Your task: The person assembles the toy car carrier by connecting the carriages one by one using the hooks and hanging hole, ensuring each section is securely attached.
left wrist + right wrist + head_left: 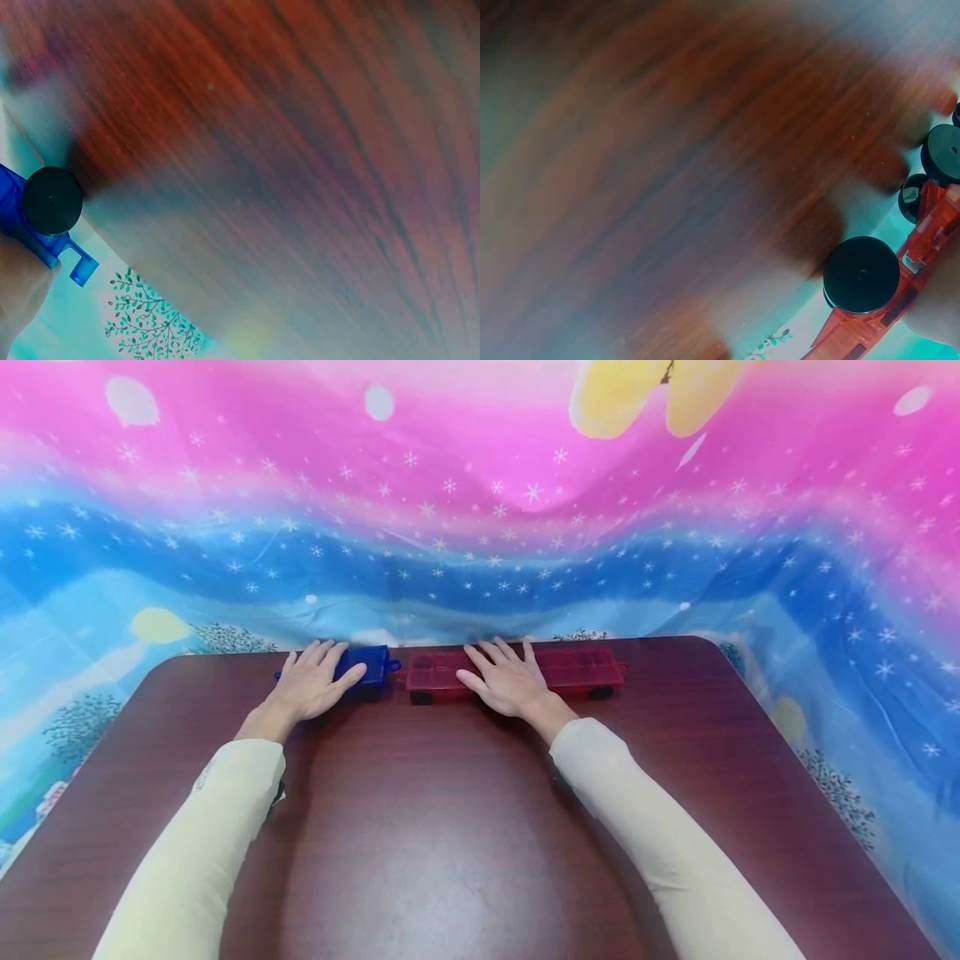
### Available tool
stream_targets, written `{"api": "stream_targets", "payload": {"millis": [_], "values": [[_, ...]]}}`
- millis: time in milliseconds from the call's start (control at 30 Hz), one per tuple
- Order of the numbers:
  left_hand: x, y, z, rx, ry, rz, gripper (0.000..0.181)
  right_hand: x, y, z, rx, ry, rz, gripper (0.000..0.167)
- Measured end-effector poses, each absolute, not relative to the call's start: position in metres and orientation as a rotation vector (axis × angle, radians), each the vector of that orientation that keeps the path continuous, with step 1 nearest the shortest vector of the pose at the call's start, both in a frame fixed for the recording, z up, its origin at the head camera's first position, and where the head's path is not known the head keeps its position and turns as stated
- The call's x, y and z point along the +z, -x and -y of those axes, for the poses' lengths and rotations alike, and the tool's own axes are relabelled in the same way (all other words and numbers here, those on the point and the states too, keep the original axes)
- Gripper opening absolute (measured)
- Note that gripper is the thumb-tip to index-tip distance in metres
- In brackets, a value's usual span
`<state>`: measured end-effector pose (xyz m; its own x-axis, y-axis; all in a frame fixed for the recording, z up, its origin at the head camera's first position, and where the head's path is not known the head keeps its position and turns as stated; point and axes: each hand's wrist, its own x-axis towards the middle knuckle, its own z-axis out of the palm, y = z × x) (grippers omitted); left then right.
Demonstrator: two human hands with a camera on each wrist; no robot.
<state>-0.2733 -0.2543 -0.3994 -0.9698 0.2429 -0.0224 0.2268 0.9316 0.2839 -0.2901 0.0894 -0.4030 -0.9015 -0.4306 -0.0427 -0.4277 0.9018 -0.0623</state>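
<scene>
At the table's far edge, a blue toy wagon (367, 667) on black wheels stands left of a red see-through wagon (577, 668). My left hand (307, 685) rests on the blue one, fingers spread and pointing away. My right hand (510, 681) lies over the middle of the red one, fingers also spread. Their loops meet or nearly meet between them. In the left wrist view a black wheel (52, 200) and a blue hook (82, 266) show beside part of the hand (22, 289). The right wrist view shows red wagon parts (855, 330) and wheels (861, 274) next to the hand (937, 300).
The brown table (420, 827) has rounded far corners. A pink and blue cloth (480, 552) with snowflakes hangs right behind its far edge and along both sides.
</scene>
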Motion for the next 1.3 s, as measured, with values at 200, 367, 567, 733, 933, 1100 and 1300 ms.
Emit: {"api": "stream_targets", "payload": {"millis": [200, 367, 567, 733, 933, 1100, 1300], "values": [[-0.3999, 0.2728, 0.254, 0.414, -0.368, -3.02, 0.09, -0.4034, 0.2899, -0.0895, -0.071, 0.674, -2.997, 0.076], [-0.401, 0.2732, 0.2538, 0.402, -0.372, -3.018, 0.09, -0.4038, 0.2899, -0.0895, -0.078, 0.675, -2.995, 0.077], [-0.4007, 0.273, 0.2526, 0.412, -0.377, -3.022, 0.09, -0.4033, 0.2905, -0.0892, -0.078, 0.678, -3.004, 0.077], [-0.4001, 0.273, 0.2521, 0.411, -0.373, -3.022, 0.09, -0.4025, 0.2908, -0.0896, -0.082, 0.674, -3.007, 0.077], [-0.3999, 0.2733, 0.253, 0.404, -0.364, -3.02, 0.091, -0.4012, 0.2927, -0.091, -0.077, 0.684, -3.003, 0.077], [-0.4001, 0.2732, 0.2541, 0.394, -0.36, -3.016, 0.091, -0.401, 0.2927, -0.0912, -0.07, 0.683, -3.001, 0.077], [-0.3994, 0.2731, 0.2551, 0.396, -0.36, -3.009, 0.091, -0.401, 0.2932, -0.0906, -0.074, 0.69, -3.001, 0.077]]}}
